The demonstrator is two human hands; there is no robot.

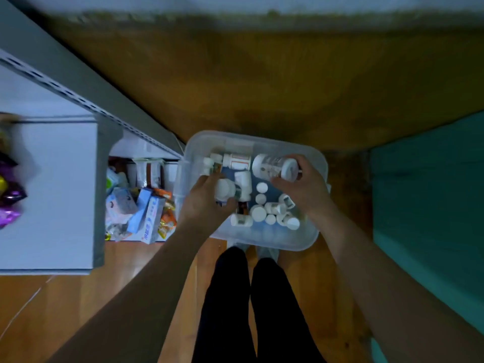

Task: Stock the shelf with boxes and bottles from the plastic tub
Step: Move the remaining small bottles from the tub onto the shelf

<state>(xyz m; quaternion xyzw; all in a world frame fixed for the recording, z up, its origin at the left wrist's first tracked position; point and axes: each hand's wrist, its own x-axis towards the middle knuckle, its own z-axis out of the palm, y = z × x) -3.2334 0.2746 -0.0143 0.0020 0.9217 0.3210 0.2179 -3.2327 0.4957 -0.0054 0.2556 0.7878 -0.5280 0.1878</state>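
**Plastic bottles: light, slick, grab by the body**

Plastic tub (311,239) sits on the floor beside the shelf (52,179). Right hand (305,188) has its fingers curled round the large white bottle (275,166), lying on its side. Left hand (204,201) fingers wrap a smaller white-capped bottle (224,189). Likely rigid, light, smooth; round sides could roll or slip. Grip mid-body, not the cap

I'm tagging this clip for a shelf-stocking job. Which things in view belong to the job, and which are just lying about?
Job:
- plastic tub
- large white bottle, gripped by right hand
- white-capped bottle, gripped by left hand
- loose small bottles
- shelf

Lying about:
- boxes and packets on bottom shelf
- teal surface
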